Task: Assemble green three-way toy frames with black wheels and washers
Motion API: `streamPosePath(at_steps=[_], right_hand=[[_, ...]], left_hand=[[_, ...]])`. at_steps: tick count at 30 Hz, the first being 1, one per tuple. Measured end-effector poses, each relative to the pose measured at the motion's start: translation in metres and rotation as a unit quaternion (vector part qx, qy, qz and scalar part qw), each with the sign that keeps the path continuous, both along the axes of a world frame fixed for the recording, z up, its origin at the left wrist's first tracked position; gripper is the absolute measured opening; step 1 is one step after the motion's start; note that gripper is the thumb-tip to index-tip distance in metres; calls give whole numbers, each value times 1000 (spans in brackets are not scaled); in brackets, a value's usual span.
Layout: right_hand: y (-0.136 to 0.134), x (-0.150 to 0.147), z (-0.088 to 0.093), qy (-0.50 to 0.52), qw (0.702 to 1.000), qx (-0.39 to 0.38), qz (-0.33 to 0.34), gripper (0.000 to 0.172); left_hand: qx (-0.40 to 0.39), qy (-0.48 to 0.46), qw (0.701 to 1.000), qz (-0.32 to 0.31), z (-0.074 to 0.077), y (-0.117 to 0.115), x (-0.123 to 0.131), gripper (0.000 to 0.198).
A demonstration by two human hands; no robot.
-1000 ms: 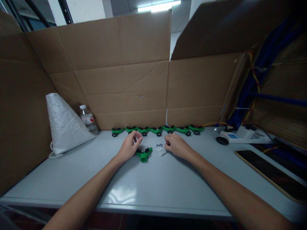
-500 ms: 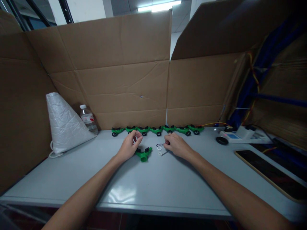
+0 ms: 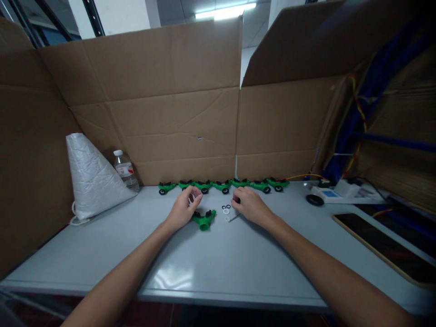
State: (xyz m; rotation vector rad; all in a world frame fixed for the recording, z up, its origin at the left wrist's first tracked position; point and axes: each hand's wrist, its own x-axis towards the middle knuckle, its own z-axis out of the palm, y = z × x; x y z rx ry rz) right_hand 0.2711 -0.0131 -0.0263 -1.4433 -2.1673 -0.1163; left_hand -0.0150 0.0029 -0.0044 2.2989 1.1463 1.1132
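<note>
A green toy body with black parts on top lies on the grey table, just right of and below my left hand. The fingers of that hand are curled and apart, with nothing seen between them. My right hand is closed at the fingertips near a thin grey rod; a small dark thing shows at the fingers, too small to name. Between the hands lie small black rings and white rings. Behind them stands a row of several green toy vehicles with black wheels.
At the back left, a silvery bag leans beside a clear bottle. Cardboard walls enclose the table. On the right are a power strip, a black roll and a phone.
My right hand has shifted very slightly to the left. My left hand and the green toy body stay where they were.
</note>
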Motion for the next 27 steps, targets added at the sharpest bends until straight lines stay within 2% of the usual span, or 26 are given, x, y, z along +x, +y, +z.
streamPosePath(at_steps=[5, 10, 14, 19, 22, 27], right_hand=[[1, 0, 0, 34, 999, 12, -10, 5], [0, 2, -3, 10, 1000, 6, -1, 15], [2, 3, -6, -15, 999, -29, 19, 12], [4, 3, -7, -43, 998, -52, 6, 11], [5, 4, -7, -52, 997, -62, -7, 13], [4, 3, -5, -35, 998, -52, 15, 14]], left_hand=[[3, 3, 1000, 1, 0, 0, 0, 23], [9, 3, 1000, 1, 0, 0, 1, 23], [6, 7, 1000, 0, 2, -1, 2, 22], [7, 12, 1000, 4, 3, -2, 2, 22], [10, 12, 1000, 2, 2, -1, 2, 22], [9, 12, 1000, 1, 2, -2, 2, 21]])
